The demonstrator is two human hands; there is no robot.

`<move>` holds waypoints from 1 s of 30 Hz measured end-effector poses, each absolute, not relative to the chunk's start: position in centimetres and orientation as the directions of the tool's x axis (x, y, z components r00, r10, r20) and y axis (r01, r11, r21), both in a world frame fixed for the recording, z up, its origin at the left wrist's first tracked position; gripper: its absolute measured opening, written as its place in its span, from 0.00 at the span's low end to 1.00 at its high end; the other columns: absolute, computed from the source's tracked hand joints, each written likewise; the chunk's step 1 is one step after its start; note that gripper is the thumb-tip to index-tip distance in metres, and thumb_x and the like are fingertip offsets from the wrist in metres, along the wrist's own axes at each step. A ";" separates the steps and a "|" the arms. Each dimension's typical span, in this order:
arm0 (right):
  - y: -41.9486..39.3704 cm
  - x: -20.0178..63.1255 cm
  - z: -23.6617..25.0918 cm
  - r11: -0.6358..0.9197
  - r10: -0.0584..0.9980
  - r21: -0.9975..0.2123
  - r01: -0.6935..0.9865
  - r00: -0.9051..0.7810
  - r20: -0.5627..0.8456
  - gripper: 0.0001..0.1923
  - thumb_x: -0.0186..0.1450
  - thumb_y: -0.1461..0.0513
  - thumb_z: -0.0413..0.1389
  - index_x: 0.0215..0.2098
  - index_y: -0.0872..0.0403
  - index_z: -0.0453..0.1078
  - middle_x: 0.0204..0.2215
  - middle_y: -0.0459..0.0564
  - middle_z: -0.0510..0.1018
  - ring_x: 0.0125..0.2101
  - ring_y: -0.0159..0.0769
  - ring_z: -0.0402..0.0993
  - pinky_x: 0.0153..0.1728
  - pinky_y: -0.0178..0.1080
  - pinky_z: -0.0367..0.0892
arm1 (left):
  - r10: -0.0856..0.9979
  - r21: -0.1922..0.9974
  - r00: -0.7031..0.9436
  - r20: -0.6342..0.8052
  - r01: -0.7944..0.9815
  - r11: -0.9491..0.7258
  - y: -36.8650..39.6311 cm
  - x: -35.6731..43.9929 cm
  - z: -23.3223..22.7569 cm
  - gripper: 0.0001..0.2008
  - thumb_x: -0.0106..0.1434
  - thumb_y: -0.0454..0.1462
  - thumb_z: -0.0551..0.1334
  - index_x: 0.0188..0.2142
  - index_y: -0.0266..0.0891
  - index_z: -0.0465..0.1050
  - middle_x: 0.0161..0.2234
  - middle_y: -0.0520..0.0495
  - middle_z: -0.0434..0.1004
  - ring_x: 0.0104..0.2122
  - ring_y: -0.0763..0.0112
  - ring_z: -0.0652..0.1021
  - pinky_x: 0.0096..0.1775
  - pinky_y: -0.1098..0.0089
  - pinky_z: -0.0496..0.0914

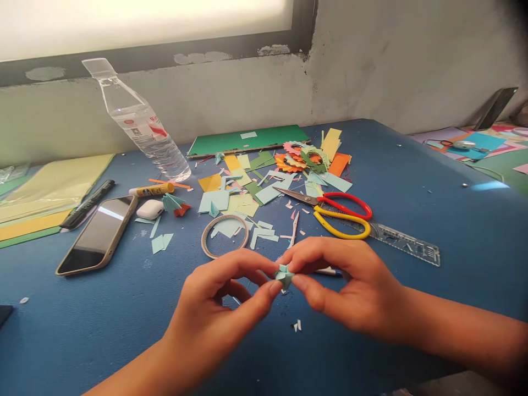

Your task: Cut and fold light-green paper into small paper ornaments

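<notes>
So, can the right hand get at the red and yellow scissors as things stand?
Probably yes: the red and yellow scissors lie uncovered just beyond the right hand, but its fingertips pinch a small pale-green folded paper piece.

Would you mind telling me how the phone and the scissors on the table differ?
The phone lies left of the hands, a flat slab with a dark, blank screen; the scissors lie beyond the right hand, with red and yellow loop handles. The phone touches nothing; the scissors overlap a clear ruler. Both rest flat on the blue table.
</notes>
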State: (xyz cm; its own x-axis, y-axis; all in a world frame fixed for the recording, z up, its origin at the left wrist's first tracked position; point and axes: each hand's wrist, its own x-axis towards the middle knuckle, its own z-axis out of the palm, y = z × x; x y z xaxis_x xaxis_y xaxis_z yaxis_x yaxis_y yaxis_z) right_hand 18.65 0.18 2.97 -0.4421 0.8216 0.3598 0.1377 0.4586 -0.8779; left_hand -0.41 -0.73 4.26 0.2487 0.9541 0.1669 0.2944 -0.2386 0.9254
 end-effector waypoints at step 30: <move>0.9 19.0 3.4 0.639 0.667 -0.770 0.009 -0.505 0.548 0.06 0.61 0.73 0.55 0.35 0.59 0.71 0.35 0.54 0.76 0.38 0.30 0.74 0.41 0.30 0.69 | 0.709 0.569 0.435 0.555 0.422 -0.705 -1.0 -1.4 4.1 0.07 0.58 0.29 0.65 0.35 0.41 0.72 0.30 0.54 0.70 0.26 0.80 0.74 0.29 0.80 0.71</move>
